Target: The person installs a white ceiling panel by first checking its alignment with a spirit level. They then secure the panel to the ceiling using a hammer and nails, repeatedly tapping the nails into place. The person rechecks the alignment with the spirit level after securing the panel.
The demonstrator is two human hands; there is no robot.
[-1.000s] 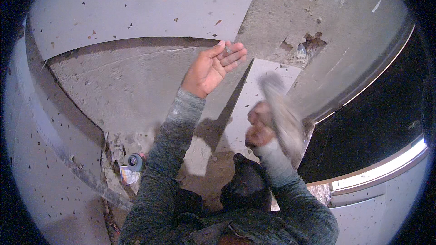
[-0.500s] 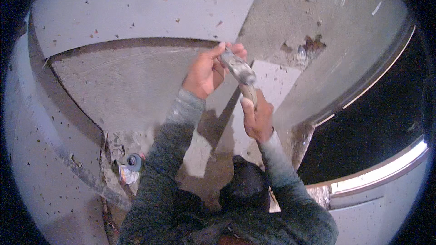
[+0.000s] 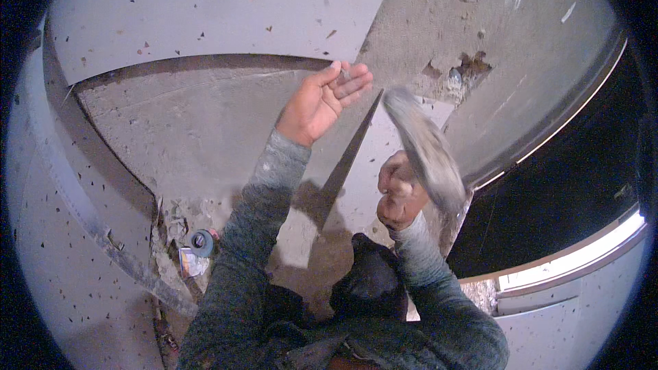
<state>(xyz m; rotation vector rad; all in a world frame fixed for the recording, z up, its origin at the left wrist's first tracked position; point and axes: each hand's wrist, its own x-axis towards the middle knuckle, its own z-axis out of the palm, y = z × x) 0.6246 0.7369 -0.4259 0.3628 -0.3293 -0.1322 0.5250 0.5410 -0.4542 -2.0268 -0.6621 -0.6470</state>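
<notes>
In my right hand [image 3: 401, 195] is a hammer [image 3: 426, 147], its fingers wrapped round the handle. The hammer is smeared by motion, its blurred length slanting up and left from beside my fist. My left hand [image 3: 319, 99] is raised to its left, palm partly showing. Its thumb and forefinger pinch together at the tips, where a small greyish bit shows, too small to make out. Those fingertips are by the lower right corner of a pale panel [image 3: 226, 10] flecked with dark chips. The hammer is apart from my left hand.
Bare grey plaster [image 3: 185, 137] lies below the panel. A broken hole [image 3: 473, 65] marks the wall at the upper right. A dark opening [image 3: 548, 185] is on the right. A roll of tape [image 3: 201, 242] and a small packet [image 3: 192, 262] lie among rubble at lower left.
The hammer has swung away from my left fingertips, to the right and down, and my right hand has turned with it. My left hand stays nearly where it was.
</notes>
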